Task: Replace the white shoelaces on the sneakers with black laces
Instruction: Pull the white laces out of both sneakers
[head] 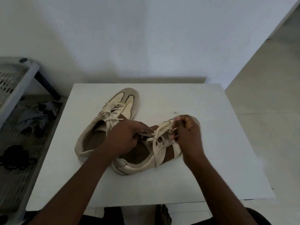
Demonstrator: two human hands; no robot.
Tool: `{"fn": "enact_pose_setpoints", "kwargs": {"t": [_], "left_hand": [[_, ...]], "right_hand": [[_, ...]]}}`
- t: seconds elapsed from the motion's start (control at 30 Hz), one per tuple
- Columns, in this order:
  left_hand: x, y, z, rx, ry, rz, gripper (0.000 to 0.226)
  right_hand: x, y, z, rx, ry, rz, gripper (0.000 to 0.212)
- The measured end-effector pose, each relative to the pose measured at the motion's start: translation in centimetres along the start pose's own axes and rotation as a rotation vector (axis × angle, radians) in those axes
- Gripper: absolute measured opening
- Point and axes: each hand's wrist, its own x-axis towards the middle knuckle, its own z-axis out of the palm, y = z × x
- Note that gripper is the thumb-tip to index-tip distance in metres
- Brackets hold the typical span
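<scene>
While the left hand (125, 135) pinches the white lace (155, 135) at the middle eyelets of the near sneaker (168, 151), mid-bench, the right hand (186, 129), blurred, has its fingers curled round a strand by the toe. A hard tug could snag the lace in an eyelet or drag the unpinned shoe toward the right edge of the bench (211, 143). The second sneaker (113, 114), nearer the far edge, is laced too. Off the left edge, a slatted plastic rack (19, 82) holds a grey cloth (34, 119) and a black tangle (14, 157), probably the black laces.

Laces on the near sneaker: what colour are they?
The laces are cream-white, seen in the head view.
</scene>
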Motion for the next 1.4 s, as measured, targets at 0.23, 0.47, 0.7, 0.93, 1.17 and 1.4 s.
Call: {"fn": "enact_pose_setpoints", "kwargs": {"t": [0.23, 0.47, 0.7, 0.93, 1.17, 1.4], "left_hand": [[-0.1, -0.4, 0.2, -0.038, 0.008, -0.009, 0.044], [0.0, -0.4, 0.1, -0.028, 0.005, 0.043, 0.04], [0.1, 1.1, -0.1, 0.159, -0.031, 0.139, 0.04], [0.2, 2.0, 0.2, 0.232, 0.025, 0.166, 0.035], [0.5, 2.3, 0.0, 0.234, 0.026, 0.093, 0.028], [0.3, 2.4, 0.2, 0.295, 0.065, 0.13, 0.025]], "right_hand": [[2.1, -1.3, -3.4, 0.317, 0.31, 0.001, 0.007], [-0.4, -0.8, -1.6, -0.503, -0.076, -0.091, 0.034], [-2.4, -0.1, -0.4, -0.691, -0.323, -0.196, 0.018], [-1.6, -0.7, -0.7, -0.452, -0.373, -0.065, 0.013], [-1.6, -1.8, -1.4, 0.179, -0.373, -0.011, 0.018], [0.3, -2.9, -5.0, 0.855, -0.031, 0.012, 0.011]]}}
